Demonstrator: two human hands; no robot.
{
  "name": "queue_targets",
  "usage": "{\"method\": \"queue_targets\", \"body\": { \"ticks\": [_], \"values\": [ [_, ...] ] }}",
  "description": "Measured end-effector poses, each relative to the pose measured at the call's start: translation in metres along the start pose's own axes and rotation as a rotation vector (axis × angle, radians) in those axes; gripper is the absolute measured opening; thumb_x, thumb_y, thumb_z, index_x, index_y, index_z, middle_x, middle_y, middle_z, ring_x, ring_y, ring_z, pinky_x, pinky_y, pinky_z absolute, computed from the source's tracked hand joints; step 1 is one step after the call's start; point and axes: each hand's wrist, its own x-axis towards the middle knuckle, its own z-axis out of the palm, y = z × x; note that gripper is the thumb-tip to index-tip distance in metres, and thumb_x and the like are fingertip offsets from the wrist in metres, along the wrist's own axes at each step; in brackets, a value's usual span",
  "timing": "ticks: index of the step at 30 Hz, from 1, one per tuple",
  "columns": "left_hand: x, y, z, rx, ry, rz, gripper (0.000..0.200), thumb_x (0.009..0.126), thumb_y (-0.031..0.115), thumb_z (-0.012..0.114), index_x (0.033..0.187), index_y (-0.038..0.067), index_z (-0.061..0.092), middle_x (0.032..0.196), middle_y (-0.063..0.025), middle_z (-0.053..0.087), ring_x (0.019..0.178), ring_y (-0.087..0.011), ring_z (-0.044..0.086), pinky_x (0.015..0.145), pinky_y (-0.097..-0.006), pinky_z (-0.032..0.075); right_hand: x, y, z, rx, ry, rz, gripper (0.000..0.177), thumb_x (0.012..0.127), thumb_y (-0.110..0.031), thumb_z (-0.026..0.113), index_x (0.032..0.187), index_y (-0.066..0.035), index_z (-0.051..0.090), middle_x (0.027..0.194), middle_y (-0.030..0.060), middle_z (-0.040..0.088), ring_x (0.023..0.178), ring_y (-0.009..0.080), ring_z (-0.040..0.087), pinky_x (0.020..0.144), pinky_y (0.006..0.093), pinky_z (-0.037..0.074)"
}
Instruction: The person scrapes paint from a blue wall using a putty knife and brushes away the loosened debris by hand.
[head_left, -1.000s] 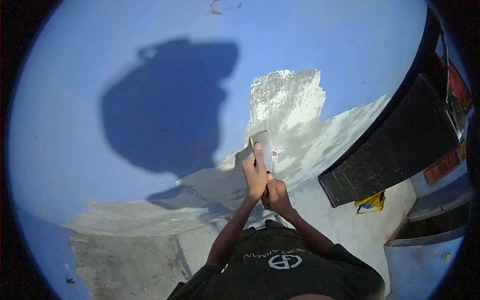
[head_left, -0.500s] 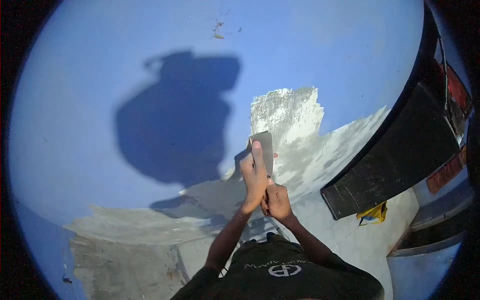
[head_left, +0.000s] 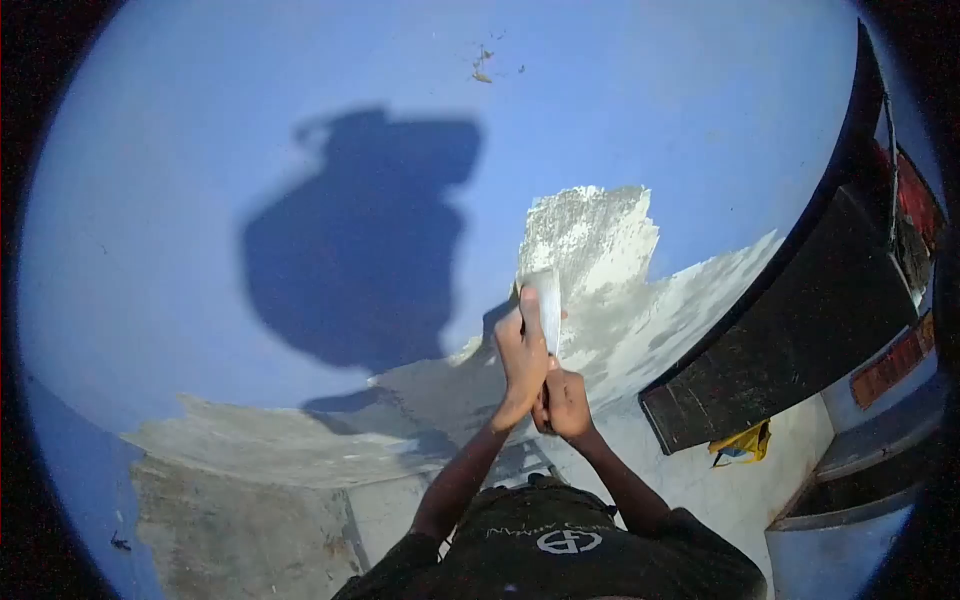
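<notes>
Both my hands are closed on a flat metal scraper held against the blue wall. My left hand wraps its blade, thumb stretched up along the flat side and a fingertip showing past the far edge. Lower down, my right hand grips the handle end, which the fingers mostly hide. The scraper overlaps the lower left of a rough, jagged-edged white and grey patch, where the blue paint gives way to a bare-looking surface.
A dark panel slants along the right, with a yellow bag-like item below it. A grey band runs along the wall's lower left. My large shadow falls on the blue wall.
The blade has tilted and now shines brightly where it looked dull grey. The hands and scraper sit slightly further right and lower in view; the wall patch has shifted similarly.
</notes>
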Motion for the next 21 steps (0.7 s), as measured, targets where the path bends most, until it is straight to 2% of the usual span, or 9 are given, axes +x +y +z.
{"method": "queue_targets", "body": {
  "ticks": [4,9,11,13,15,17,18,19,21],
  "values": [
    [0.017,0.007,0.005,-0.033,-0.035,0.003,0.056,0.099,0.04,0.039,0.079,-0.005,0.067,0.053,-0.0043,0.056,0.046,-0.0061,0.044,0.043,-0.0267,0.032,0.005,-0.042,0.0,0.092,-0.039,0.099,0.058,0.101,-0.043,0.029,0.061,-0.003,0.042,0.046,0.0048,0.041,0.035,0.0121,0.038,0.034,0.0274,0.03],
    [0.005,0.006,0.009,-0.088,0.072,0.079,0.062,0.099,0.045,0.035,0.075,-0.002,0.067,0.047,0.0008,0.043,0.04,-0.0065,0.041,0.035,-0.0255,0.029,-0.003,-0.016,-0.004,0.007,-0.029,0.07,0.057,0.101,-0.042,0.029,0.062,-0.003,0.041,0.046,0.0048,0.04,0.034,0.0131,0.039,0.033,0.0281,0.029],
    [0.021,0.038,0.006,-0.146,-0.054,-0.005,0.062,0.098,0.046,0.038,0.062,-0.001,0.057,0.054,-0.0024,0.055,0.045,-0.006,0.035,0.045,-0.0247,0.028,0.005,-0.053,0.002,0.005,-0.032,0.076,0.057,0.101,-0.042,0.029,0.061,-0.003,0.042,0.045,0.0047,0.04,0.033,0.0132,0.038,0.032,0.0285,0.028],
    [0.026,0.044,0.005,-0.079,-0.063,0.091,0.063,0.098,0.048,0.038,0.063,-0.002,0.055,0.057,-0.0028,0.057,0.047,-0.0054,0.038,0.046,-0.0242,0.029,0.01,-0.071,0.0,0.144,-0.048,0.101,0.057,0.101,-0.042,0.029,0.061,-0.003,0.042,0.045,0.0044,0.039,0.033,0.0132,0.036,0.032,0.0284,0.028],
    [0.017,0.032,0.009,-0.156,-0.05,-0.029,0.063,0.098,0.048,0.037,0.063,-0.002,0.055,0.057,-0.0024,0.057,0.048,-0.0048,0.042,0.045,-0.0247,0.031,0.002,-0.061,-0.004,0.105,-0.054,0.088,0.057,0.101,-0.041,0.029,0.06,-0.003,0.041,0.046,0.0042,0.038,0.032,0.013,0.035,0.032,0.0281,0.027],
    [0.01,0.014,0.01,-0.102,-0.053,0.006,0.061,0.098,0.046,0.038,0.065,-0.002,0.055,0.058,-0.0032,0.059,0.05,-0.0042,0.045,0.046,-0.0251,0.033,-0.01,-0.036,-0.005,0.056,-0.004,0.163,0.053,0.101,-0.04,0.029,0.063,-0.006,0.04,0.044,0.0032,0.035,0.03,0.012,0.031,0.03,0.0271,0.021],
    [0.015,0.016,0.015,-0.137,0.019,0.06,0.059,0.099,0.043,0.038,0.068,-0.003,0.059,0.053,-0.0023,0.052,0.048,-0.006,0.043,0.044,-0.0272,0.032,-0.006,-0.023,-0.005,-0.035,-0.01,-0.006,0.054,0.101,-0.042,0.028,0.063,-0.005,0.04,0.044,0.0037,0.035,0.029,0.0129,0.03,0.029,0.0273,0.02],
    [0.013,0.018,0.014,-0.164,0.085,0.095,0.057,0.099,0.04,0.038,0.072,-0.004,0.063,0.048,-0.0014,0.046,0.046,-0.0079,0.042,0.043,-0.0293,0.031,-0.002,-0.037,0.001,-0.032,-0.004,-0.004,0.054,0.101,-0.042,0.028,0.063,-0.005,0.04,0.044,0.0037,0.035,0.029,0.0129,0.03,0.029,0.0273,0.02],
    [0.037,0.038,0.01,-0.141,-0.042,0.101,0.057,0.099,0.039,0.039,0.068,-0.004,0.06,0.047,-0.0022,0.043,0.044,-0.0096,0.041,0.044,-0.0295,0.033,0.011,-0.073,0.006,0.076,-0.026,-0.039,0.053,0.101,-0.042,0.028,0.063,-0.006,0.039,0.044,0.0033,0.034,0.03,0.0122,0.03,0.029,0.0271,0.02]
  ]
}}
